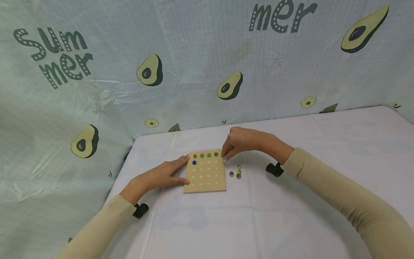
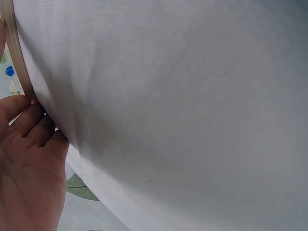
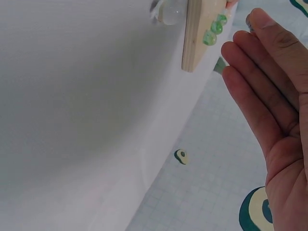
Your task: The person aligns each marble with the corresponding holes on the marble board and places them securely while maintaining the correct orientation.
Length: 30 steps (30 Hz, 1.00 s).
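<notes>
A pale wooden board with rows of small hollows lies on the table. Its far row carries an amber marble and three green marbles; a blue marble sits at the left of the second row. My left hand rests against the board's left edge, thumb and fingers spread and fairly straight. Over the far right corner, my right hand pinches a clear bluish marble between thumb and fingertips. The right wrist view shows that marble mostly covered by the thumb.
Several loose marbles, clear and yellow-green, lie just right of the board. A white cloth covers the table. Behind it hangs a curtain printed with avocados. Each wrist wears a small black camera.
</notes>
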Motion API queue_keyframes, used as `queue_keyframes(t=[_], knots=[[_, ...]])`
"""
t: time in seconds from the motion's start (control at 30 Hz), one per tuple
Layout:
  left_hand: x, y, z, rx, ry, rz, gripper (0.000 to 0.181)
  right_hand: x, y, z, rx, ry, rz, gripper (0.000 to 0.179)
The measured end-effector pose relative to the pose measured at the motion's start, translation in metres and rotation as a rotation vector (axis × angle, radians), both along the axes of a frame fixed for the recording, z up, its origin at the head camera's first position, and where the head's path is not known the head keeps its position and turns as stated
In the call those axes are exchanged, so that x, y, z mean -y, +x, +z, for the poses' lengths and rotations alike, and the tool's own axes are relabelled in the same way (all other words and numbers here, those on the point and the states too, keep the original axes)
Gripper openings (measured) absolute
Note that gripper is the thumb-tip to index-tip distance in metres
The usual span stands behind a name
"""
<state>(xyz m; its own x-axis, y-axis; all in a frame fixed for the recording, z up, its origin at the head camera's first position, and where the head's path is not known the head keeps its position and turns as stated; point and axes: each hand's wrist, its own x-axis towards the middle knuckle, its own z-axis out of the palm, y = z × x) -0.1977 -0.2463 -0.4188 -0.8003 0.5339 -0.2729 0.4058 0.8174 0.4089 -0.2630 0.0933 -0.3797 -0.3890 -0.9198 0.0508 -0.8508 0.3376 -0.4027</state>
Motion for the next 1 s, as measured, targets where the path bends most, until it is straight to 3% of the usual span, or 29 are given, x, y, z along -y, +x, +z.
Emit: queue_keyframes(t=[0.47, 1.0], knots=[[0.0, -0.001, 0.001, 0.01, 0.0, -0.002, 0.105, 0.015, 0.002, 0.002, 0.004, 0.002, -0.049, 0.017], [0.0, -0.002, 0.0, 0.029, -0.013, 0.018, 0.106, 0.033, 0.008, -0.005, 0.007, -0.087, -0.085, 0.015]])
